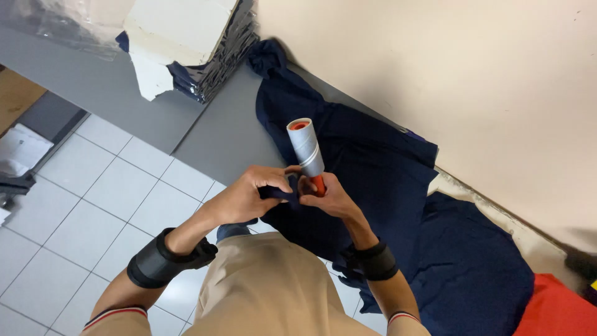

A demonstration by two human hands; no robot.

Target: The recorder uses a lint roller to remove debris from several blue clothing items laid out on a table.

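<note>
Hands meet over the edge of the grey counter (124, 93), both wearing black wrist bands. Right hand (329, 198) is closed round the orange handle of a lint roller (306, 148) — the grey roll stands up and away from the fingers, tilted slightly, its orange core showing at the top end. Left hand (252, 196) is curled shut too, fingers pinching a fold of navy cloth (373, 168) just beside the handle, so the two hands touch or nearly touch; whether the left fingers also reach the roller I cannot tell. That cloth lies spread across the counter under and beyond the hands, running up toward the cream wall (448, 74). More navy fabric (472, 261) is heaped to the right, and a red piece (559, 308) shows at the lower right corner. At the far end of the counter sits a stack of dark folded garments in clear bags (217, 65) with torn white card (177, 31) lying on top. White floor tiles (93, 205) fill the left side below the counter — the person's tan trousers are in the foreground
</note>
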